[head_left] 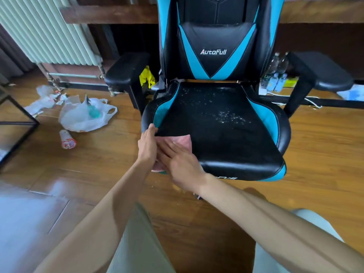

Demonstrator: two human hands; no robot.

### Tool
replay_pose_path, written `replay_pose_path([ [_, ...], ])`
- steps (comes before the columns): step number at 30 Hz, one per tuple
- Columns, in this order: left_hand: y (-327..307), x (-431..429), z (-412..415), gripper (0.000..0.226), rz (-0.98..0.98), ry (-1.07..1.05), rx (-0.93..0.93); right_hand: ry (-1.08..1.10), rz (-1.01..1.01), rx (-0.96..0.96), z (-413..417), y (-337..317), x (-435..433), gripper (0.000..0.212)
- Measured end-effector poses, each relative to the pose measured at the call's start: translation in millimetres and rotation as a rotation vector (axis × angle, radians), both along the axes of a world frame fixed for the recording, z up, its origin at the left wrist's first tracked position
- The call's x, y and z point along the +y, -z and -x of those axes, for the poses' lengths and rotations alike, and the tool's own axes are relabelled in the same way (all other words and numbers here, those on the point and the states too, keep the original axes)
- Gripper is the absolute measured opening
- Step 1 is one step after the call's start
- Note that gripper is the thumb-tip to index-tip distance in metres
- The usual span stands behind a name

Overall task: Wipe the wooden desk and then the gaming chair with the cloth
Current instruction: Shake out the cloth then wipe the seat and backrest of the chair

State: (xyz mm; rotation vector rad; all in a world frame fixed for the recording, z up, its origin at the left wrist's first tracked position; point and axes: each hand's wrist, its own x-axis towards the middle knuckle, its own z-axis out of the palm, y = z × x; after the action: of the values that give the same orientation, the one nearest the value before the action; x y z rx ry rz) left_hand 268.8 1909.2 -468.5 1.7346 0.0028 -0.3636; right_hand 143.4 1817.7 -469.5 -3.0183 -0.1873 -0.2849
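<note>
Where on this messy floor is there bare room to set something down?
Bare wooden floor lies right of the black-and-blue gaming chair, and between the fallen white cup and that chair. Crowded: white plastic bags by the ribbed white radiator.

Cloth: mostly hidden under right hand and left hand; only far corner and near fringe show. Left hand's fingers partly covered, grip on cloth not tellable. Gaming chair: backrest top cut by picture's top edge, base hidden beneath it. Wooden desk: only front edge shows. Bottles far right: half behind armrest, labels too small.
</note>
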Motion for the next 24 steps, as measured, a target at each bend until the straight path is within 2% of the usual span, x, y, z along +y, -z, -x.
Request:
replay_pose_path([
  [2,1.5,-3.7,-6.4,0.084,-0.229,0.091,-0.184,-0.017,-0.015,0.014,13.1,-0.5,-19.7,0.069],
  [3,3.0,-4.9,-6.8,0.083,-0.368,0.164,-0.314,-0.019,-0.004,0.02,22.0,-0.7,-33.3,0.066],
  [4,5.3,-6.4,-6.9,0.073,-0.49,0.225,-0.406,0.0,0.021,0.004,31.7,0.8,-49.5,0.062],
  [6,9.2,-10.0,-6.6,0.053,-0.599,0.241,-0.474,0.168,0.066,-0.055,46.9,4.0,-85.8,0.051],
  [8,9.7,-14.9,-2.9,0.056,-0.642,0.203,-0.493,0.325,0.093,-0.025,46.8,2.3,-110.3,0.048],
  [9,8.4,-16.5,-0.6,0.065,-0.678,0.191,-0.497,0.348,0.122,0.033,38.9,-1.3,-108.6,0.052],
  [10,6.5,-19.0,2.4,0.076,-0.708,0.181,-0.499,0.342,0.13,0.054,25.9,-3.4,-100.6,0.054],
  [12,6.3,-24.5,3.7,0.08,-0.757,0.169,-0.491,0.26,0.17,0.084,-8.1,-8.3,-70.6,0.055],
  [14,5.0,-26.3,2.3,0.08,-0.634,0.108,-0.404,0.126,0.199,0.102,-41.5,-12.3,-40.4,0.064],
  [16,3.0,-24.5,-2.4,0.087,-0.521,0.05,-0.365,0.123,0.117,0.109,-62.4,-16.5,-26.1,0.073],
  [17,2.0,-24.6,-5.9,0.089,-0.53,0.045,-0.374,0.127,0.081,0.121,-68.0,-17.4,-26.6,0.075],
  [21,-1.5,-32.6,-18.6,0.095,-0.739,0.039,-0.435,0.136,-0.116,0.155,-56.5,-16.8,-52.4,0.071],
  [24,-2.5,-45.7,-23.1,0.095,-0.87,0.053,-0.499,0.283,-0.1,0.198,-30.2,-9.7,-101.3,0.063],
])
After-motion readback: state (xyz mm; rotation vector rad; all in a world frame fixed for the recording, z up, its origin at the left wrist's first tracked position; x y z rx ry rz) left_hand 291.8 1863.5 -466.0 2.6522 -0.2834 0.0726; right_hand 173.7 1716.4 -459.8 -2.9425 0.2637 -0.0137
